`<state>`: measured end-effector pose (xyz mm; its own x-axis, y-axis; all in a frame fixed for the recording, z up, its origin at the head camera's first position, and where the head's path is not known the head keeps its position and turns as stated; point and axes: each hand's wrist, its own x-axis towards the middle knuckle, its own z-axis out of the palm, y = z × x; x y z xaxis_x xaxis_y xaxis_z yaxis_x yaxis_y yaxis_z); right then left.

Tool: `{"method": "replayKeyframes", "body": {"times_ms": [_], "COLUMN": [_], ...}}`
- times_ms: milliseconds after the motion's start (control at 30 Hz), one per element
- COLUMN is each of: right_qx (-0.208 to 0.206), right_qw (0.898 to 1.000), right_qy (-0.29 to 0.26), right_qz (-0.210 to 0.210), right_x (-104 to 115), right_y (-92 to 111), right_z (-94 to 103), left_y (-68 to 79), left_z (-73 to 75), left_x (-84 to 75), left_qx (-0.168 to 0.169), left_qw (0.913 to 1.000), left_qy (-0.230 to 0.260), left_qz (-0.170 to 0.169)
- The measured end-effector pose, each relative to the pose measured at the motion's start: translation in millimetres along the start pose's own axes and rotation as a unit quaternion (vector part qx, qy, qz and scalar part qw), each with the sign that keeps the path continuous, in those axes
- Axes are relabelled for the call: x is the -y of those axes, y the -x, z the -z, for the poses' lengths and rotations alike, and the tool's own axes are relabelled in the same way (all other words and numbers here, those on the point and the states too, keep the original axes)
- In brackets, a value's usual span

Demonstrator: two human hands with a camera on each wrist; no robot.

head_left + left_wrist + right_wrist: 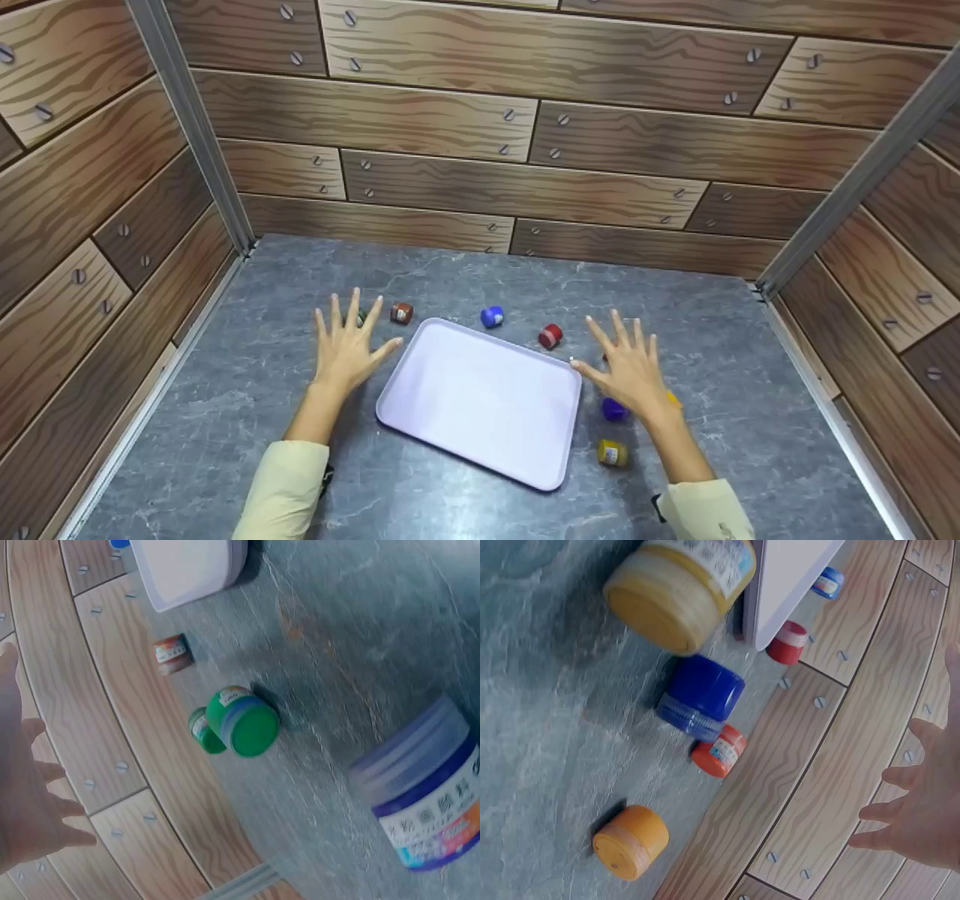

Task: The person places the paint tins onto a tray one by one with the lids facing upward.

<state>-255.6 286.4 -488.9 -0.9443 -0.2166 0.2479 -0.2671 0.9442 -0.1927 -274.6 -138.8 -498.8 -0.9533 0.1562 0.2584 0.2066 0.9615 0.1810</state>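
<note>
While wood-plank walls (450, 45) close off the left, right and far sides, a grey marbled table (225, 472) stretches beneath the scene I watch from a distance. At its middle sits a pale lilac tray (480, 405), set askew, its raised rim lying between two hands. Left of it, the left hand (345, 352) is spread wide, back upward and empty. To the right, I see the right hand (630, 367) likewise spread and empty, its thumb near the tray's far right corner.

Small labelled jars dot the table around the tray. On the left, a purple-banded jar (435, 795) shows large in my left wrist view, with two green jars (244, 720) farther off, one partly behind the other, and a brown jar (402, 313) beyond. Past the tray's far edge lie a blue jar (493, 317) and a red jar (550, 336). On the right, I count an orange-red jar (720, 752), an orange jar (631, 842), a dark blue jar (614, 409) and, nearest, a yellow jar (612, 453) on its side.
</note>
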Motion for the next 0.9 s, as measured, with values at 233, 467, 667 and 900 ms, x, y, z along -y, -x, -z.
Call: {"method": "replayKeyframes", "body": {"times_ms": [233, 467, 667, 900], "right_qx": [-0.018, 0.007, 0.02, 0.004], "right_qw": [1.0, 0.997, 0.986, 0.974], "right_qy": [-0.015, -0.078, -0.15, -0.2], "right_qz": [0.021, -0.013, -0.069, -0.105], "right_x": [12, 28, 40, 44], "right_y": [15, 33, 44, 53], "right_z": [-5.7, -14.1, -26.2, -37.9], "left_y": [6.8, 18.5, 29.3, 35.4], "left_z": [-8.2, -25.9, -41.1, -49.7], "left_x": [-9.0, -15.5, -19.5, -22.3], "left_qx": [-0.008, -0.028, -0.014, 0.028], "left_qw": [0.9999, 0.9954, 0.9848, 0.9702], "left_qy": [0.012, 0.092, 0.172, 0.227], "left_qz": [-0.006, 0.002, 0.02, 0.079]}}
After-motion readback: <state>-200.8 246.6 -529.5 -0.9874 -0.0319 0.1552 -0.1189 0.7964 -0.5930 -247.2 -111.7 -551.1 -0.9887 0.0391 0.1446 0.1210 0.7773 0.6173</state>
